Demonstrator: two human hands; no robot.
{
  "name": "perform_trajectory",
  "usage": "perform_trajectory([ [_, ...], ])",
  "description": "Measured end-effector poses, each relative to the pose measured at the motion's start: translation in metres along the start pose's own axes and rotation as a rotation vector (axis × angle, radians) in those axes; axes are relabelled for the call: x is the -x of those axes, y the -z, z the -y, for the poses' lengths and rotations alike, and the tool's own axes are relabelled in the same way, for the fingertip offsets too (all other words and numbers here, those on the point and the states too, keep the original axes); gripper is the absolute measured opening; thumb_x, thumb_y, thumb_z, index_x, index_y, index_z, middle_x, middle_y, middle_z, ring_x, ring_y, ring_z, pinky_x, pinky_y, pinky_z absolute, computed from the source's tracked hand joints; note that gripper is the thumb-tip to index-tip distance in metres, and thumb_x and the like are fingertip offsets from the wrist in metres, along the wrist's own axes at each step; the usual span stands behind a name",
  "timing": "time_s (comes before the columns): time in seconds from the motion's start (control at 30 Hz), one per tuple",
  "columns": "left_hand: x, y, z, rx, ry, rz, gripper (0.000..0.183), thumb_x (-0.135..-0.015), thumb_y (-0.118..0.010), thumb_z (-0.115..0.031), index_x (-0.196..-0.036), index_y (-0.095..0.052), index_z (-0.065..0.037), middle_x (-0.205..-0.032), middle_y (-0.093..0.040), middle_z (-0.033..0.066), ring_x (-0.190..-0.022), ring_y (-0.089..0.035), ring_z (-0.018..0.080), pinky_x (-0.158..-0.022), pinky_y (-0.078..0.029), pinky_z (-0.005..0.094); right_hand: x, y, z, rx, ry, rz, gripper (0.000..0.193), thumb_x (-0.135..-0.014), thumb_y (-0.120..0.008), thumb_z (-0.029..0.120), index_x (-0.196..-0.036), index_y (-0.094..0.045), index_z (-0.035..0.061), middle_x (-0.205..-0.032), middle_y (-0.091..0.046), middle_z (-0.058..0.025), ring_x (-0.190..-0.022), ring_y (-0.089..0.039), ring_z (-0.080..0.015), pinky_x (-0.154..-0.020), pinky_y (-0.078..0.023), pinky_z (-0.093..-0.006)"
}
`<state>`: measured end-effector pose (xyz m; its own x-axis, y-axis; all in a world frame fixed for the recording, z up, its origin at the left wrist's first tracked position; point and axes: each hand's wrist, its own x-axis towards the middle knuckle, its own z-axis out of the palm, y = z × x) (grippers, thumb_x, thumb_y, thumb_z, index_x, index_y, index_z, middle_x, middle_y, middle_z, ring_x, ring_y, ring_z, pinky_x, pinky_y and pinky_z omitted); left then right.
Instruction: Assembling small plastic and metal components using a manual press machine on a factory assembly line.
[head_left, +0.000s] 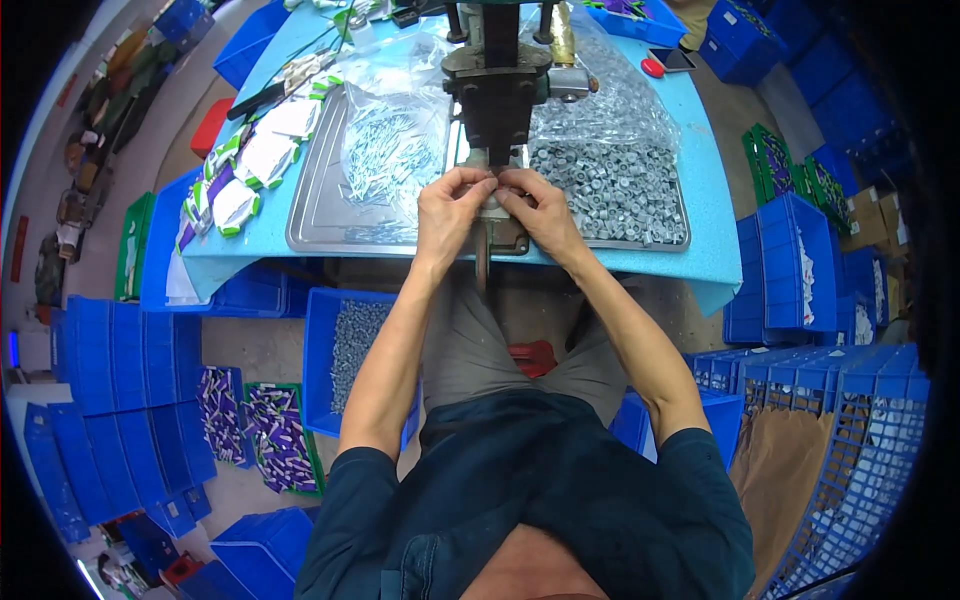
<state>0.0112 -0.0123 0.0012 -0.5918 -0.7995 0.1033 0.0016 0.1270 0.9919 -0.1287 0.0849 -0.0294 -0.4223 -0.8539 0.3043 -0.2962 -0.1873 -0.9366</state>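
Observation:
A dark metal press stands on a light blue table, its ram coming down to a small base. My left hand and my right hand meet under the ram, fingertips pinched around a small metal part that is mostly hidden. Left of the press lies a clear bag of thin metal pins. To its right a pile of small grey ring-shaped parts fills the metal tray.
White and green packets lie along the table's left side. A blue bin of grey parts sits below the table by my left knee. Stacked blue crates surround the seat on both sides. A phone lies at the far right.

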Motion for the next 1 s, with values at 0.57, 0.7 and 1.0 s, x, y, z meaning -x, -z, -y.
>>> perform_trajectory([
  [0.57, 0.004, -0.005, -0.001, -0.311, -0.353, -0.045, 0.013, -0.088, -0.076, -0.01, -0.095, -0.073, 0.001, -0.08, -0.071, 0.0015, -0.074, -0.061, 0.0058, -0.066, -0.049, 0.0219, -0.003, 0.007, -0.002, -0.041, -0.041, 0.061, 0.03, -0.092, -0.071, 0.016, -0.116, -0.07, -0.0007, -0.111, -0.067, -0.0085, -0.092, -0.065, -0.0144, -0.081, -0.052, -0.026],
  [0.7, 0.001, -0.003, -0.002, -0.202, -0.191, -0.04, 0.013, -0.089, -0.075, -0.011, -0.094, -0.073, 0.001, -0.081, -0.071, 0.0015, -0.074, -0.061, 0.0053, -0.066, -0.048, 0.0216, -0.008, 0.013, 0.005, -0.034, -0.058, 0.114, 0.03, -0.091, -0.071, 0.017, -0.116, -0.07, -0.0006, -0.109, -0.067, -0.009, -0.094, -0.066, -0.0152, -0.083, -0.052, -0.0271],
  [1.0, 0.0, -0.005, 0.0, -0.24, -0.252, -0.061, 0.012, -0.086, -0.075, -0.008, -0.092, -0.071, 0.002, -0.079, -0.07, 0.0102, -0.069, -0.066, 0.0128, -0.064, -0.05, 0.0269, -0.019, 0.025, 0.013, 0.016, -0.219, 0.236, 0.029, -0.092, -0.071, 0.021, -0.114, -0.072, 0.003, -0.112, -0.069, -0.0072, -0.093, -0.066, -0.0118, -0.078, -0.052, -0.0257],
])
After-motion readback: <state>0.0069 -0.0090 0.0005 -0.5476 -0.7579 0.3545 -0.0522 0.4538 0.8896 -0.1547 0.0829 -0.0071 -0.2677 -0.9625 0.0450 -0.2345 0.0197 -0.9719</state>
